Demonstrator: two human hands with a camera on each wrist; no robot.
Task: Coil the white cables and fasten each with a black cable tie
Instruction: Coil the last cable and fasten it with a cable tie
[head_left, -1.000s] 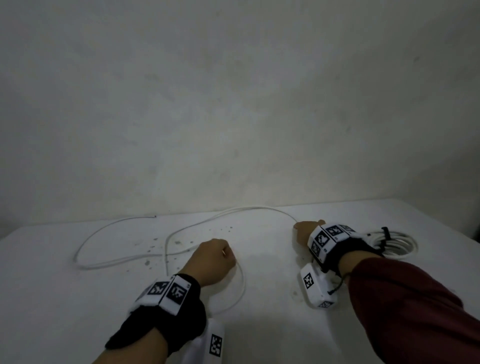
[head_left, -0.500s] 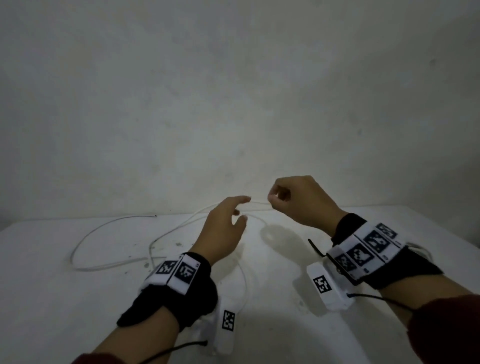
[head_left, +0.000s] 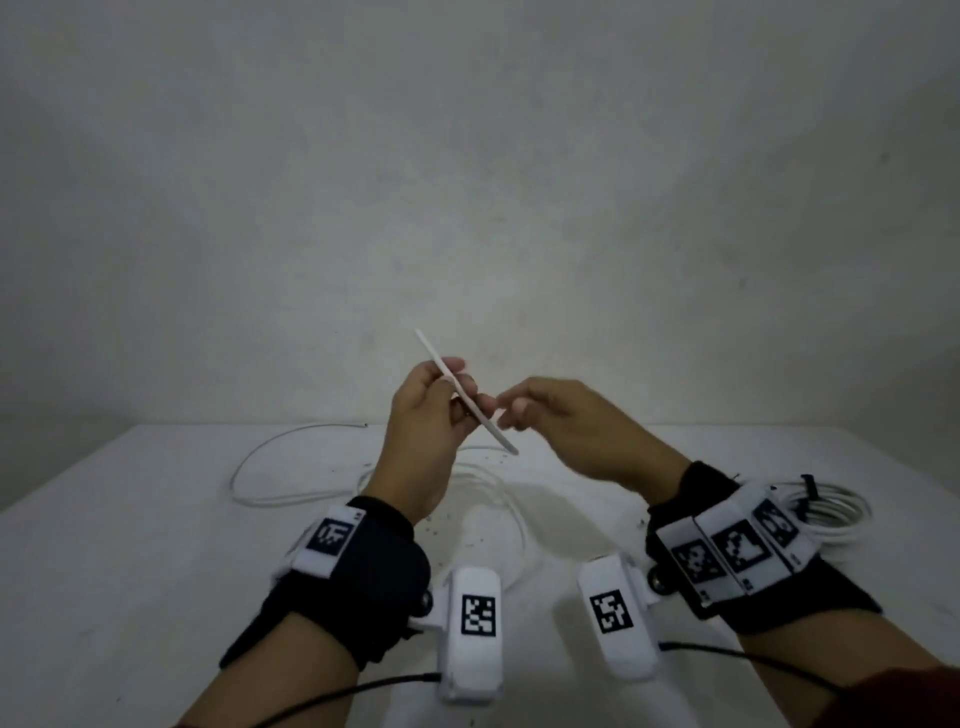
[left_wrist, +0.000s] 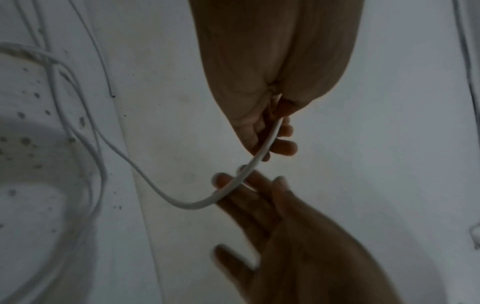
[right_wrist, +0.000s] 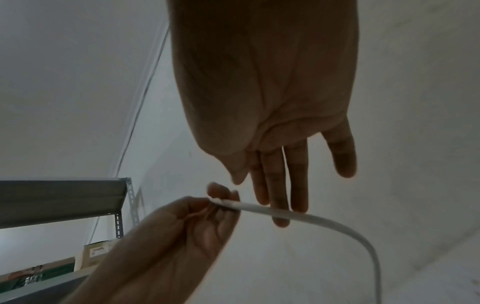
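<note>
A loose white cable (head_left: 430, 344) is lifted above the table; its short end sticks up past my left hand (head_left: 460, 400), which grips it in curled fingers. In the left wrist view the cable (left_wrist: 182, 204) runs from my left hand (left_wrist: 272, 139) over the fingers of my right hand (left_wrist: 241, 185) and sags down to loops on the table. The right wrist view shows my right hand (right_wrist: 275, 195) with straight fingers touching the cable (right_wrist: 337, 224) and my left hand (right_wrist: 215, 205) holding the cable's end. My right hand (head_left: 511, 415) is just right of the left.
A coiled white cable (head_left: 831, 519) with a black tie (head_left: 808, 486) lies on the white table (head_left: 130, 571) at the right, behind my right wrist. A bare wall stands behind the table. A metal shelf (right_wrist: 59, 197) with cardboard boxes (right_wrist: 96, 253) shows at the left.
Both hands rose from the table. The right hand lifted the cable in a pinch, the left hand took hold of its end, and the right fingers have straightened.
</note>
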